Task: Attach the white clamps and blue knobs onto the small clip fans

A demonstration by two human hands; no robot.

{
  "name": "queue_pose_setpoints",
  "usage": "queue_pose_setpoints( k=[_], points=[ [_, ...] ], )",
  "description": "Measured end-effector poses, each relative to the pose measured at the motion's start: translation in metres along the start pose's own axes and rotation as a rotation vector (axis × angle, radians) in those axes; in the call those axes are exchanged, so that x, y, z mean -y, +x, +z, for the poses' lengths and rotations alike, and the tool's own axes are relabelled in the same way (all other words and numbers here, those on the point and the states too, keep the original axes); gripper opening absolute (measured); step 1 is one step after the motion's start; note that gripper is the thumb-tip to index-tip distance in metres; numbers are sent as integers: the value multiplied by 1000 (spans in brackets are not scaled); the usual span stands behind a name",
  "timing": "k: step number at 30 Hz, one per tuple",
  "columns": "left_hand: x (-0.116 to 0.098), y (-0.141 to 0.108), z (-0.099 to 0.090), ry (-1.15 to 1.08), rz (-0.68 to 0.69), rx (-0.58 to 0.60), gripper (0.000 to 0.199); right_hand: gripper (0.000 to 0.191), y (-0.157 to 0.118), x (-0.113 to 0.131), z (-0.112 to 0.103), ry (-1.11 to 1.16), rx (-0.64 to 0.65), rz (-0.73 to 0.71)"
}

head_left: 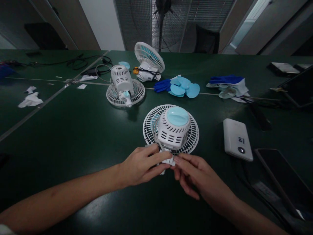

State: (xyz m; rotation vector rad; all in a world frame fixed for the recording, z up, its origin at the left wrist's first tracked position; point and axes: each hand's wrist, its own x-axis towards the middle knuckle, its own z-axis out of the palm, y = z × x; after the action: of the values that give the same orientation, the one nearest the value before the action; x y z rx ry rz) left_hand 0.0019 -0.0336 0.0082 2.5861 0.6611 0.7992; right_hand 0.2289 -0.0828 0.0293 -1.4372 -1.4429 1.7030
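Note:
A small white fan [172,135] lies grille-down on the dark green table, its motor housing up and capped by a light blue disc [178,116]. My left hand [148,163] is closed around the white neck piece [168,160] at the fan's near end, fingers over its top and side. From the other side, my right hand [192,171] pinches the same piece with thumb and forefinger while its lower fingers hang loosely curled. A pale cord [155,132] runs along the housing's left side. My fingers partly cover the neck piece.
Behind are a second fan [121,81], a tilted third fan [149,60], light blue blades [185,87] and blue-and-white gloves [228,85]. A white power bank [237,138] and a phone [283,178] lie right. Crumpled paper [30,99] is left.

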Motion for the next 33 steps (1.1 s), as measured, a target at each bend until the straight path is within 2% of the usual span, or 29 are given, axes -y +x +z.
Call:
queue_pose_setpoints(
  k=[1, 3, 5, 6, 7, 8, 9, 12, 13, 14, 15, 16, 18, 20, 21, 22, 23, 25, 27, 29, 30, 31, 33],
  points=[
    [0, 0, 0, -4, 0, -1, 29, 35, -1, -2, -1, -101, -82, -103],
    [0, 0, 0, -9, 2, -7, 30, 20, -2, -10, -5, -417, -272, -428],
    [0, 0, 0, -11, 3, -8, 30, 25, -3, -17, -9, -696, -351, -711],
    [0, 0, 0, -10, 2, -6, 30, 26, -4, -19, -10, -760, -354, -783],
    [0, 0, 0, -7, -1, -1, 30, 23, -4, -20, -10, -760, -346, -791],
    [0, 0, 0, -3, -4, 3, 30, 17, -3, -19, -10, -692, -334, -729],
    [0, 0, 0, 3, -5, 4, 30, 12, -3, -16, -8, -565, -302, -604],
    [-1, 0, 0, 15, 0, -4, 29, 38, 0, -6, -3, -39, -69, -79],
    [-1, 0, -1, 13, 4, -6, 28, 43, 0, -4, -1, 82, 3, 34],
    [-1, 1, -1, 10, 6, -5, 28, 45, 1, -3, -1, 139, 37, 81],
    [-1, 1, -1, 9, 8, -3, 28, 42, 1, -3, -1, 119, 11, 48],
    [-1, 0, -1, 8, 7, 1, 28, 36, 1, -5, -2, 25, -58, -53],
    [0, 0, -1, 4, 2, 5, 30, 22, 0, -12, -5, -305, -228, -378],
    [0, -1, 0, -11, -1, 5, 32, 26, -1, -18, -9, -642, -338, -694],
    [0, -1, 0, -20, -2, 6, 33, 29, -2, -21, -10, -749, -354, -789],
    [0, -1, 0, -29, -3, 10, 33, 28, -2, -21, -11, -795, -362, -824],
    [1, -1, 0, -34, -5, 11, 33, 25, -3, -21, -10, -774, -365, -798],
    [0, -1, 0, -27, -9, 13, 31, 18, -2, -16, -8, -562, -291, -569],
    [0, -1, 0, -15, -10, 11, 30, 36, 0, -8, -3, -226, -115, -224],
    [0, -2, 0, -3, -5, 8, 30, 48, 2, -3, 0, 40, 51, 27],
    [1, -2, 0, -2, -2, 8, 30, 49, 2, -2, 0, 88, 79, 66],
    [1, -2, 0, -1, 0, 7, 30, 46, 2, -2, 0, 66, 49, 36],
    [1, -2, 0, -2, 1, 7, 30, 32, 0, -7, -3, -159, -119, -186]
  ],
)
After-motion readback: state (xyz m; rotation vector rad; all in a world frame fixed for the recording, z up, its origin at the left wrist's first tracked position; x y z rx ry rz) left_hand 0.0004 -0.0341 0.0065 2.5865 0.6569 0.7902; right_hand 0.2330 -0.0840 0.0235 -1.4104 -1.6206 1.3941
